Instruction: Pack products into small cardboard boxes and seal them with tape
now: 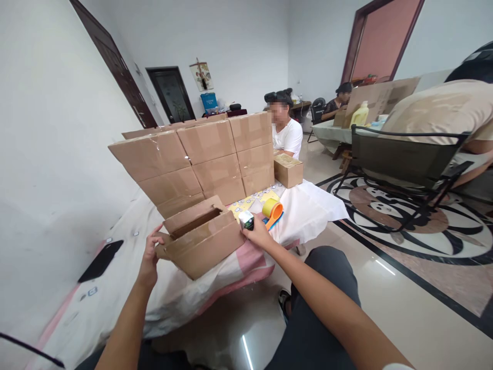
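Note:
An open-topped cardboard box (206, 249) stands near the table's front edge, its long slot showing a dark inside. My left hand (149, 254) grips the flap at the box's left end, thumb and fingers closed round it. Beside the right end, my right hand (259, 235) is closed on a small carton (245, 218), white on top with a dark green printed side. Just to the right of that hand lies a tape dispenser (274, 210), orange with a yellow roll. What the box holds inside is hidden.
Behind the box rises a wall of stacked, taped cardboard boxes (213, 154). A single closed box (288, 171) stands at the right, near a person in white (288, 136). A black phone-like slab (101, 260) lies left on the cloth. Two other people sit farther right.

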A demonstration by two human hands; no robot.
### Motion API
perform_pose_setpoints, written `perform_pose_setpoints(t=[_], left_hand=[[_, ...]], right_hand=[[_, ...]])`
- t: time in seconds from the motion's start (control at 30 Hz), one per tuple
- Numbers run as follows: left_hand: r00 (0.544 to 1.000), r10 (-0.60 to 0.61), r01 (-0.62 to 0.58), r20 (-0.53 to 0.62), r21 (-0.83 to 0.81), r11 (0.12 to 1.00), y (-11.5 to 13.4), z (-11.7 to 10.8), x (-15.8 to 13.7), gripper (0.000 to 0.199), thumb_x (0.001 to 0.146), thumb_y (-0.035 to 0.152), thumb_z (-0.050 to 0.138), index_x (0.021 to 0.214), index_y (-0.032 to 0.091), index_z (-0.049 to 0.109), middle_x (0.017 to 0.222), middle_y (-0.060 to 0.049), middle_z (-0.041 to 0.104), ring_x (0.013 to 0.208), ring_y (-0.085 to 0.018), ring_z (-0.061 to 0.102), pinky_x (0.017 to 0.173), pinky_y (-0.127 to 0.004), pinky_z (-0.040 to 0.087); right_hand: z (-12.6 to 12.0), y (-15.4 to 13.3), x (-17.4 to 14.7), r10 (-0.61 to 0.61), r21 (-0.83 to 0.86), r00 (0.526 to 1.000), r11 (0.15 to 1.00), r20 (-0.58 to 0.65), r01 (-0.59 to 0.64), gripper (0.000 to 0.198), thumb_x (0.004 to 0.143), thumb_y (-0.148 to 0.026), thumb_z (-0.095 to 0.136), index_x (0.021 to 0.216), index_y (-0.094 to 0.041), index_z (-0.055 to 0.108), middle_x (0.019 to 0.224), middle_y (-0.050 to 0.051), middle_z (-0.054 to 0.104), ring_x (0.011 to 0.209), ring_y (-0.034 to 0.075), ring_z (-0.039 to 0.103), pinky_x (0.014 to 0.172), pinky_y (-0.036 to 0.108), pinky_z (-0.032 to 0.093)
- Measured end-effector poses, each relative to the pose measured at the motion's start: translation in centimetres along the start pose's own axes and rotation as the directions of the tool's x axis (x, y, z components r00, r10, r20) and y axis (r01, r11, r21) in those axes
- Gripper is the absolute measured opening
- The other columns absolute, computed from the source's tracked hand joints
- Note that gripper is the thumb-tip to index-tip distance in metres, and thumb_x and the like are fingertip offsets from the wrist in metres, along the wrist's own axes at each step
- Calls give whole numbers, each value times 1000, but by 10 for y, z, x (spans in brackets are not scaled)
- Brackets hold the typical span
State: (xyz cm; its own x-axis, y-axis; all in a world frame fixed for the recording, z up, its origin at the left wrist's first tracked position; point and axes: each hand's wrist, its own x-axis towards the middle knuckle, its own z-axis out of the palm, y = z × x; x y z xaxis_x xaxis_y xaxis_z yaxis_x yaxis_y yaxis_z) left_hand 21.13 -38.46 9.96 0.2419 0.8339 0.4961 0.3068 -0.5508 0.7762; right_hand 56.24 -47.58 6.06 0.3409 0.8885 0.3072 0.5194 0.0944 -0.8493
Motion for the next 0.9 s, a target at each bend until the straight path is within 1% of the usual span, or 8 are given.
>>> perform_pose_setpoints(t=[0.1,0.2,0.33,0.4,0.5,0.6,0.77,0.9], left_hand=[[993,-112,103,-32,-221,970,4,4,1,46,80,68,42,86,22,45,158,-8,36,119,-27,56,71,-28,52],[992,-111,85,-67,-310,947,6,11,2,45,77,65,44,85,21,46,157,-9,37,116,-26,55,74,-28,50],[988,-38,-6,-147,-293,956,1,15,2,47,77,67,40,81,21,48,151,-13,45,119,-29,53,87,-36,50],[983,30,-72,-180,-232,970,-2,13,0,42,81,62,40,78,21,50,149,-13,48,124,-31,50,98,-42,46],[974,126,-155,-188,-149,977,-8,8,-5,31,84,48,41,76,21,56,146,-11,52,132,-32,45,110,-48,38],[974,143,-176,-176,-191,966,-16,6,-12,21,83,34,43,81,21,59,139,-10,55,131,-31,47,109,-50,39],[991,57,-91,-125,-283,955,-19,10,-18,22,82,29,51,95,19,65,146,-11,41,133,-31,43,85,-37,51],[987,-86,136,132,-432,892,-9,9,-19,26,84,24,56,108,20,61,101,-6,57,82,-16,58,60,-25,43]], right_hand=[[-5,1,5,2,45,1000,999,12,-3,45,71,-29,73,112,-16,57,108,9,68,100,24,64,90,37,51],[-21,-12,12,3,132,978,991,-210,25,46,71,-39,77,104,-17,54,100,6,66,92,22,63,84,35,52],[-54,-53,28,-102,221,831,940,-546,261,64,67,-43,83,116,-21,47,109,5,61,98,18,62,89,35,53],[-66,-82,40,-196,235,803,893,-562,383,68,70,-42,82,122,-23,42,111,5,60,94,17,63,83,33,55],[-65,-129,62,-362,289,860,833,-361,472,66,74,-41,81,125,-25,41,109,5,60,81,14,63,67,30,57],[-35,-170,81,-458,292,885,861,90,416,60,70,-40,83,117,-22,49,96,0,63,77,13,64,66,31,57],[41,-195,85,-347,-45,670,868,656,494,43,56,-29,89,85,-19,59,71,-5,60,62,12,57,61,28,49],[68,-180,57,-180,-285,562,715,808,638,39,58,-19,87,84,-22,58,68,-1,60,57,15,56,53,26,39]])
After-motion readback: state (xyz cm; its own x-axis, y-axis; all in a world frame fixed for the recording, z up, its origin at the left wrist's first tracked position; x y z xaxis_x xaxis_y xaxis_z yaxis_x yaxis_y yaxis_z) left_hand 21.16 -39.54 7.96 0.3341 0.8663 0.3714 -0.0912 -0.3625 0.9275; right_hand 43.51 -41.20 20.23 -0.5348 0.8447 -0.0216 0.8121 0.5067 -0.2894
